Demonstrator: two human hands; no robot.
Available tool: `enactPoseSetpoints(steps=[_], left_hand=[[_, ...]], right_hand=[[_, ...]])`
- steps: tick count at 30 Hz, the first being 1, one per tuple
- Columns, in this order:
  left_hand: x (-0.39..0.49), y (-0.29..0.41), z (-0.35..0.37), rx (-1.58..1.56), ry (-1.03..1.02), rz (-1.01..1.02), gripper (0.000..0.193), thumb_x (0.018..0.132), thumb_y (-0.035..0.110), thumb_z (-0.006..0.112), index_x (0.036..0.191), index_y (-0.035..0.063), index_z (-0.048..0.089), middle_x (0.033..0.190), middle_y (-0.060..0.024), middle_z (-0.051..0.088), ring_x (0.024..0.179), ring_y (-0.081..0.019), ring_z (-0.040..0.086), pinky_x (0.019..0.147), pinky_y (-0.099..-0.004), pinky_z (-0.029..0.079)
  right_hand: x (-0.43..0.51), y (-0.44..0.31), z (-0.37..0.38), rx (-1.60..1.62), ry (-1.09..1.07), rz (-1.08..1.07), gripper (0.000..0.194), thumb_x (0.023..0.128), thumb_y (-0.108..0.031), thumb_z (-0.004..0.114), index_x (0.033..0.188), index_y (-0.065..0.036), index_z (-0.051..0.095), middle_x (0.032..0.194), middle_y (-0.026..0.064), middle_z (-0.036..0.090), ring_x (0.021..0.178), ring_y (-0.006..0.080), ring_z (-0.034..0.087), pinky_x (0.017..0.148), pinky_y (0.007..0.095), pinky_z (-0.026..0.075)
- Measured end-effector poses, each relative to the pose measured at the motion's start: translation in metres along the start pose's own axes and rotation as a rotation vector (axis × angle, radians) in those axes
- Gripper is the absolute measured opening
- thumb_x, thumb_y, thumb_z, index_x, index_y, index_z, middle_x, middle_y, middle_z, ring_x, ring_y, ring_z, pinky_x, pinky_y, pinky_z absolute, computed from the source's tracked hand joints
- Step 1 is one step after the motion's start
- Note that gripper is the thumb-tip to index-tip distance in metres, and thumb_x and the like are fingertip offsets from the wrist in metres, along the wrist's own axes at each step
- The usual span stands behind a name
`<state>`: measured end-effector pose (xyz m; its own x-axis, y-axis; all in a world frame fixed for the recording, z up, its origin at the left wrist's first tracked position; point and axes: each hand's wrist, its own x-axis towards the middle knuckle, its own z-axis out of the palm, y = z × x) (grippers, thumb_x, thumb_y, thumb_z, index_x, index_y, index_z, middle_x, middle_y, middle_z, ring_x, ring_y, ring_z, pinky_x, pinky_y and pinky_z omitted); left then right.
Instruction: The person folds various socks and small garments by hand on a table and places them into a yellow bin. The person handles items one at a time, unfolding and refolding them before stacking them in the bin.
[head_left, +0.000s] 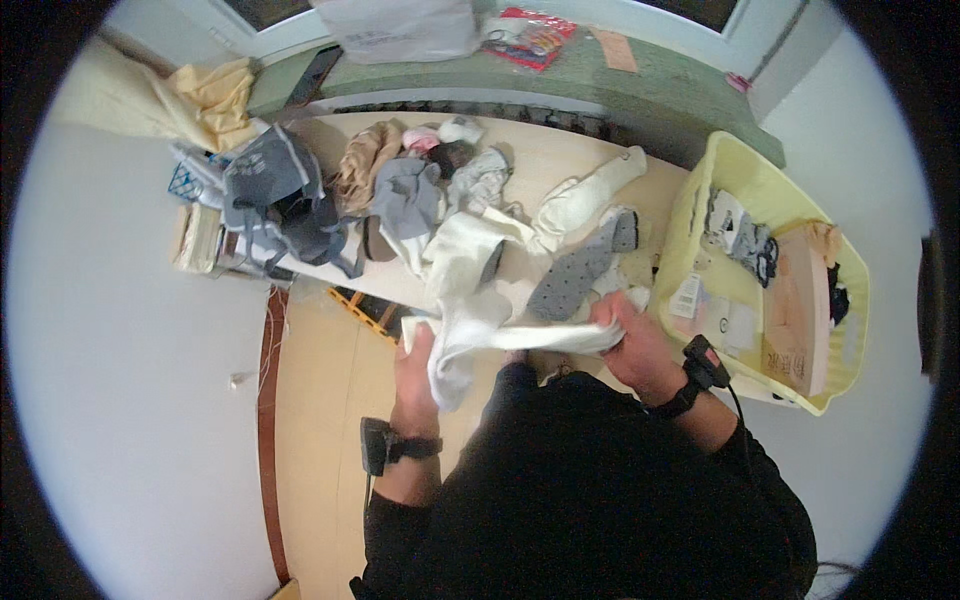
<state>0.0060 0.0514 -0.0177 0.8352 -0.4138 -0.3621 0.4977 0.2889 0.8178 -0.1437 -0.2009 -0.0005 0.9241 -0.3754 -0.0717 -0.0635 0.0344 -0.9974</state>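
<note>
Both my hands hold a white sock (536, 337) stretched sideways in front of my body, at the table's near edge. My left hand (417, 375) grips its left part, where a loose white end hangs down. My right hand (634, 341) pinches the other end. Just beyond lie a cream sock (461, 247), another cream sock (589, 196) and a grey dotted sock (574, 277). Farther back are a grey cloth item (406, 191), a tan knitted item (367, 161) and a pink bundle (420, 139).
A yellow plastic basket (675, 247) with folded socks and a cardboard divider (799, 315) stands at the right. A dark grey fabric bag (270, 180) and stacked books (196, 238) are at the left. A white bag (405, 30) rests on the green windowsill (660, 82).
</note>
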Motion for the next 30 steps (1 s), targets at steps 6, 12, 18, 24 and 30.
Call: enactPoseSetpoints(steps=[6,12,18,24,30], left_hand=[[-0.010,-0.001,-0.019,0.069,0.184,-0.176,0.047,0.094,0.041,0.048,0.113,-0.0017,0.053,0.095,-0.0105,0.063,0.081,-0.0177,0.062,0.069,-0.0313,0.051],[-0.029,0.018,-0.031,-0.132,0.036,-0.121,0.055,0.094,0.050,0.040,0.122,0.0045,0.049,0.114,-0.0130,0.059,0.100,-0.0255,0.059,0.087,-0.0385,0.049],[-0.040,0.028,-0.028,-0.237,-0.074,-0.049,0.041,0.093,0.044,0.046,0.119,0.0139,0.053,0.120,-0.0115,0.056,0.109,-0.0273,0.054,0.092,-0.0431,0.046],[-0.044,0.029,-0.028,-0.241,-0.014,-0.036,0.035,0.091,0.037,0.051,0.116,0.0135,0.056,0.122,-0.0117,0.055,0.110,-0.0288,0.053,0.094,-0.0434,0.044],[-0.050,0.037,-0.005,-0.277,0.065,-0.024,0.030,0.086,0.027,0.056,0.110,0.0100,0.052,0.107,-0.0103,0.058,0.097,-0.0262,0.057,0.083,-0.0393,0.048]], right_hand=[[-0.016,0.032,-0.006,0.005,-0.151,0.486,0.023,0.086,-0.021,0.064,0.101,-0.006,0.059,0.080,0.0027,0.057,0.069,0.0116,0.052,0.063,0.0258,0.043],[-0.010,0.069,-0.009,-0.718,-0.015,0.207,0.034,0.083,-0.013,0.058,0.116,-0.005,0.052,0.093,0.0132,0.058,0.081,0.0266,0.058,0.073,0.0360,0.049],[0.004,0.081,0.004,-0.905,-0.016,0.078,0.030,0.082,-0.014,0.056,0.110,-0.007,0.055,0.097,0.0153,0.054,0.088,0.0356,0.055,0.076,0.0451,0.046],[0.030,0.092,0.007,-0.867,0.113,-0.161,0.022,0.085,-0.016,0.055,0.103,-0.004,0.055,0.089,0.0124,0.056,0.081,0.0308,0.055,0.073,0.0378,0.046],[0.044,0.047,0.015,0.497,0.136,0.348,0.018,0.094,-0.022,0.050,0.102,-0.006,0.054,0.087,-0.0006,0.054,0.079,0.0107,0.052,0.073,0.0259,0.044]])
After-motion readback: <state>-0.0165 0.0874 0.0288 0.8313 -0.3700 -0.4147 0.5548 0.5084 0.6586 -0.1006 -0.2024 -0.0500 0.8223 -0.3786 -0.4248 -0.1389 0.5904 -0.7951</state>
